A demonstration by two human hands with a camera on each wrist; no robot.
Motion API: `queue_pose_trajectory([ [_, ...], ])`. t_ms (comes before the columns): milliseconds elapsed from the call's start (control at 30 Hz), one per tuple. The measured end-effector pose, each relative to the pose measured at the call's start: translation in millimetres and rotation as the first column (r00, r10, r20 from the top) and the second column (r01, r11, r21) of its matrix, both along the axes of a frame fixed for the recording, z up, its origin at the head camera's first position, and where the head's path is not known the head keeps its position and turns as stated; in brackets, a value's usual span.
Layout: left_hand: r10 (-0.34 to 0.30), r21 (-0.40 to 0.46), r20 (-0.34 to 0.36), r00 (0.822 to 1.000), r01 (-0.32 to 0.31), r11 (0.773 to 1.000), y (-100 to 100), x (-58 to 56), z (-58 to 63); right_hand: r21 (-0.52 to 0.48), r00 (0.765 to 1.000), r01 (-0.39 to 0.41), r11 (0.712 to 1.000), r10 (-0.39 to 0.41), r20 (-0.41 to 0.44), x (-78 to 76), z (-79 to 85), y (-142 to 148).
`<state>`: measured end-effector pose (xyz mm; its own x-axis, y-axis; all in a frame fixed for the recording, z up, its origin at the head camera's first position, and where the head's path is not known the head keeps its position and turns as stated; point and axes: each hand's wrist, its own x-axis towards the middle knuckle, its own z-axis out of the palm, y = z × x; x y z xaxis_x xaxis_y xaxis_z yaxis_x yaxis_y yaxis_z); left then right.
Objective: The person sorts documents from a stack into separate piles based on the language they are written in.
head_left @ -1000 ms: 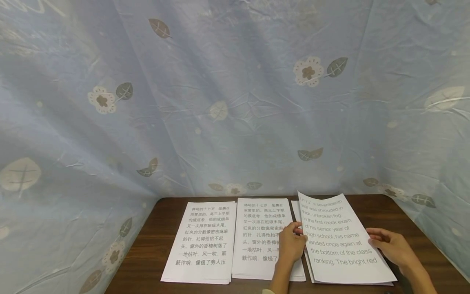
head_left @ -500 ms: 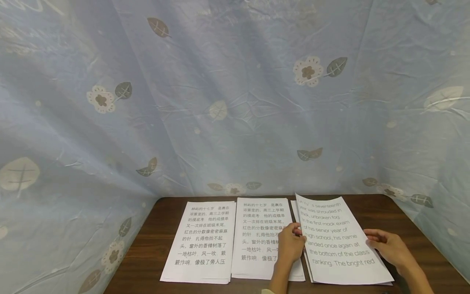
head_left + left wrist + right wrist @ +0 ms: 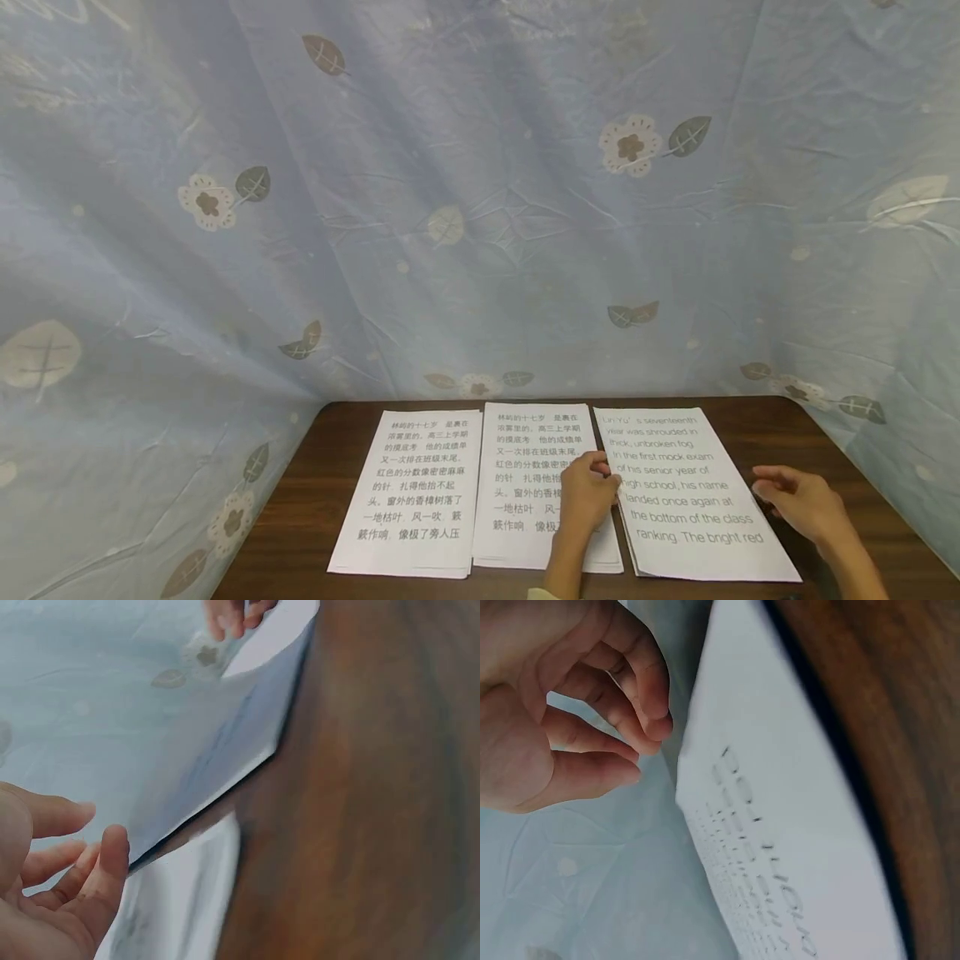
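A white sheet with printed English text lies flat on the right-hand paper pile. Beside its left edge is my left hand, fingertips right at the edge and overlapping the middle pile. The left wrist view shows the thumb and fingers apart, with nothing pinched between them. Just off the sheet's right edge hovers my right hand, its fingers loosely bent. In the right wrist view a narrow gap separates those fingertips from the paper.
Two piles of sheets with Chinese text, the left pile and the middle pile, lie side by side on the dark wooden table. A pale blue curtain with flowers and leaves hangs behind and around the table.
The raised far left corner of the English sheet has come down, and the sheet now lies flat. My right hand has let go of its right edge and drawn slightly right; the left fingers have loosened.
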<state>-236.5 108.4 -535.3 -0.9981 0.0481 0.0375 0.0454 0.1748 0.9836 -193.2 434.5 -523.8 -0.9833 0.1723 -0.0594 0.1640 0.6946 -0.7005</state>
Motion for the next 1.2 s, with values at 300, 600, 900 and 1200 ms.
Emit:
queue_pose_trajectory([
  [300,0.025,-0.048,0.001,1.0,-0.025,0.999,-43,-11.4,1.9,-0.088,0.999,-0.02,0.996,0.023,0.032,-6.1,9.6,-20],
  [600,0.053,-0.141,-0.014,0.998,-0.054,0.989,-79,-15.0,6.4,-0.149,0.999,-0.046,0.988,0.05,0.02,-14.5,12.3,-53],
  [900,0.056,-0.18,-0.024,0.998,-0.059,0.982,-110,-17.2,10.8,-0.22,0.997,-0.078,0.972,0.083,0.01,-23.8,10.5,-87],
  [1200,0.044,-0.248,-0.023,0.999,-0.048,0.968,-140,-21.6,9.0,-0.268,0.996,-0.09,0.959,0.093,0.0,-35.0,6.1,-123],
])
